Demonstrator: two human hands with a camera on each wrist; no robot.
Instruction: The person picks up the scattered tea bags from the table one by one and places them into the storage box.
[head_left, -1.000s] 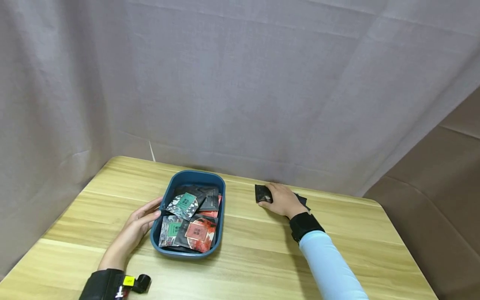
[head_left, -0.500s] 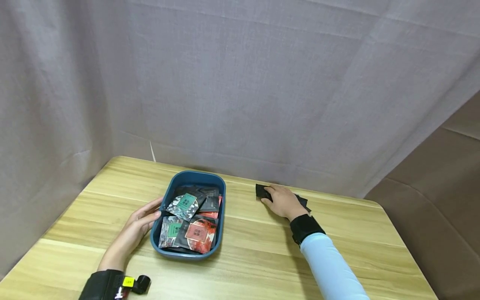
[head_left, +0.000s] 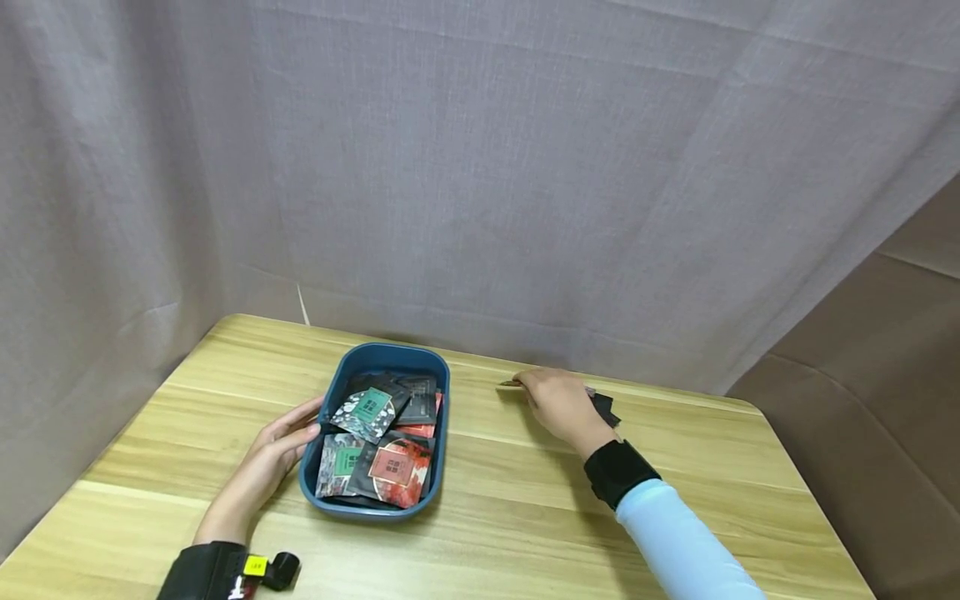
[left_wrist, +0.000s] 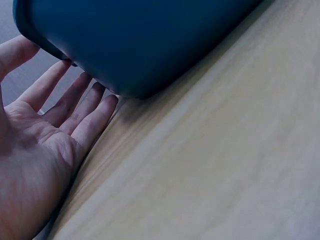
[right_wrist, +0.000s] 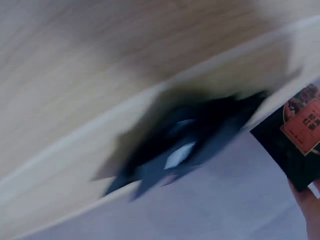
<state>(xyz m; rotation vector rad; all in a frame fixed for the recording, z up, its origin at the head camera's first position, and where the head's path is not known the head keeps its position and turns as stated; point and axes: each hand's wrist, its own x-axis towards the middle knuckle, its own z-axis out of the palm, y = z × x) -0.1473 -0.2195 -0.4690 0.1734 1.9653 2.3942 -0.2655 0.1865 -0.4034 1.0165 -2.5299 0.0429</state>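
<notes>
One blue tray, two hands, several packets, one table.

black sachet lifted, blue tray upright

A light wooden bench with lengthwise grain is seen against a grey cloth backdrop. A blue tray filled with packets is placed left of the middle, nearer the far edge than the near one. A small pile of dark packets is laid near the far edge, toward the right corner. The pile is shown blurred at the bench edge in the right wrist view.
</notes>
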